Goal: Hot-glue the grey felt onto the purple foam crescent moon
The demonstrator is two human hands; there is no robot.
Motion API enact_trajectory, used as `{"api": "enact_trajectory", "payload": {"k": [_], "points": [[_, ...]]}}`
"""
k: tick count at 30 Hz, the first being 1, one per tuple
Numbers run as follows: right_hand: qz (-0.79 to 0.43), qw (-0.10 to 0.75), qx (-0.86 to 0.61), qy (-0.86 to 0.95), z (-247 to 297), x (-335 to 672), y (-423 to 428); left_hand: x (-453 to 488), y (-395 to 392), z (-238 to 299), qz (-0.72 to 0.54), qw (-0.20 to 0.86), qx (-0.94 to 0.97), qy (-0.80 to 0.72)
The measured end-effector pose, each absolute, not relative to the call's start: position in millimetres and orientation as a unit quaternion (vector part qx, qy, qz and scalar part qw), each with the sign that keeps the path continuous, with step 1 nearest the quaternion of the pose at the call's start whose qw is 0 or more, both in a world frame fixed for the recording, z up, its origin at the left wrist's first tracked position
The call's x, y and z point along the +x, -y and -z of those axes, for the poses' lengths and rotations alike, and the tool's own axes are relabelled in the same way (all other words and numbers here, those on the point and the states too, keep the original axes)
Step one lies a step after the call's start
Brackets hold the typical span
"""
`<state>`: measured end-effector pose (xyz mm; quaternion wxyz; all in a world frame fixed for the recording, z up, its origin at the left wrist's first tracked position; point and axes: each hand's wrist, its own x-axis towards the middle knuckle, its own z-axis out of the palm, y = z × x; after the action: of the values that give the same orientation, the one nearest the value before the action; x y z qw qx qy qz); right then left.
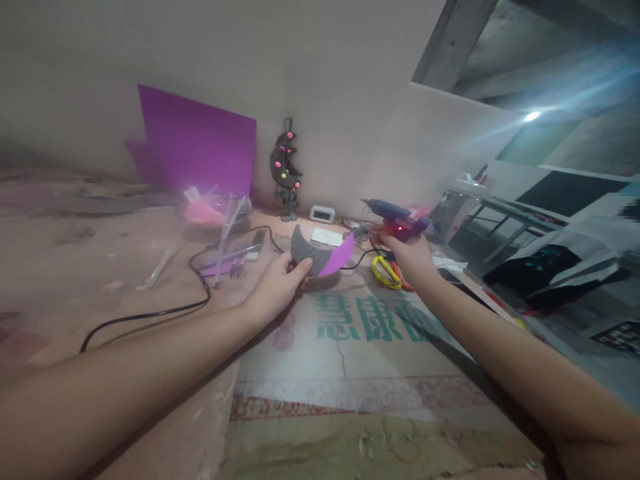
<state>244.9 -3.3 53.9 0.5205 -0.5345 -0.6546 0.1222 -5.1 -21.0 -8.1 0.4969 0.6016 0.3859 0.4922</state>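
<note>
Left hand [281,279]: It is pinching a crescent [311,255] near its lower left edge, the thumb lying over the front.
Crescent: It is sitting in the left hand's grip above the table [280,433], near the middle of the view, tips pointing upward; its left part is showing grey and its right part purple.
Right hand [411,257]: It is closing around the handle of a glue gun [393,212], well apart from the left hand.
Glue gun: It is pointing its nozzle leftward, above and to the right of the crescent, while a small red light is glowing on its side.
Scissors [384,273]: They are lying below the right hand, showing a yellow handle loop.
Black cord [150,313]: It is curving across the left side of the table.
Wall [340,133]: A purple sheet [200,143] is leaning there, and a moon ornament [284,163] with coloured balls is standing out against it, just left of a small clock [322,213].
Plastic bag [207,210]: It is resting before the purple sheet, showing something pink.
</note>
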Motion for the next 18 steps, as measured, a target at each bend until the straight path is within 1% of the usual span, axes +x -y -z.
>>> {"api": "enact_trajectory", "payload": {"k": [2,4,5,6,8,11,15,18], "points": [[-0.129,0.516,-0.504,0.681,-52.7,238.5,30.7,-4.9,20.6,9.4,-0.493,0.509,0.593,-0.381],[-0.115,0.492,-0.496,0.706,-50.0,234.5,55.4,-4.5,19.9,10.9,-0.499,0.512,0.589,-0.377],[-0.111,0.472,-0.504,0.715,-47.7,233.7,65.7,-4.3,19.4,11.5,-0.500,0.512,0.588,-0.376],[-0.083,0.461,-0.515,0.718,-44.7,233.6,74.2,-4.2,18.9,11.8,-0.500,0.511,0.588,-0.378],[-0.048,0.406,-0.533,0.741,-37.3,234.7,85.5,-3.9,18.1,11.5,-0.497,0.508,0.591,-0.383],[-0.048,0.354,-0.500,0.789,-27.4,235.7,90.4,-3.5,18.6,8.2,-0.493,0.513,0.585,-0.390],[-0.054,0.338,-0.475,0.811,-24.2,231.6,88.3,-2.8,23.5,0.0,-0.480,0.542,0.562,-0.400],[-0.061,0.340,-0.468,0.814,-23.9,229.8,87.4,-3.1,26.8,-4.0,-0.468,0.532,0.564,-0.423]]}}
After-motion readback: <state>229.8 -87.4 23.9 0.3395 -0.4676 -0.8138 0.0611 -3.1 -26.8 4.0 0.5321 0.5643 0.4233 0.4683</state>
